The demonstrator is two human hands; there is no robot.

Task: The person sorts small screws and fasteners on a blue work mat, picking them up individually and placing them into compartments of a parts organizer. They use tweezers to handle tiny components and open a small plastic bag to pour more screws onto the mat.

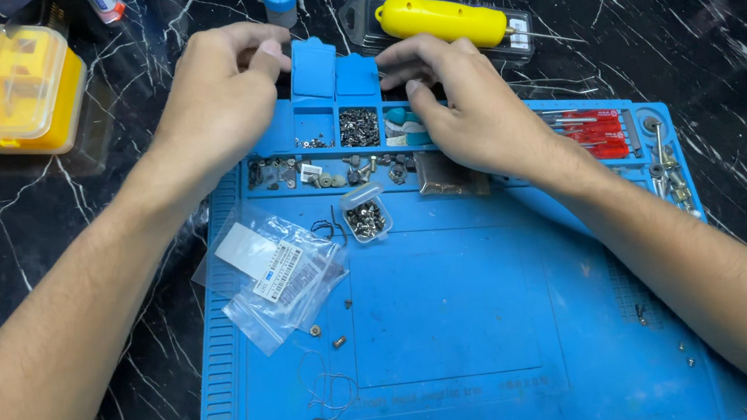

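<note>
Two hands up at the far edge of the blue repair mat (472, 324): your left hand (221, 99) curls narrowly, fingertips on the small blue blocks (332, 72), and your right hand (467, 105) pinches their other side, over the screw compartments (358, 127). I'd keep the grip low and steady so nothing tips. Just nearer you than your left wrist lies a clear bag (289, 278) with a white rectangular label; beyond your right fingers, a yellow screwdriver (441, 19) in clear packaging.

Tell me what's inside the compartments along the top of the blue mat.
The blue mat has top compartments holding small screws, tiny metal parts and teal and white pieces. The right hand covers the compartments farther right, so their contents are hidden.
</note>
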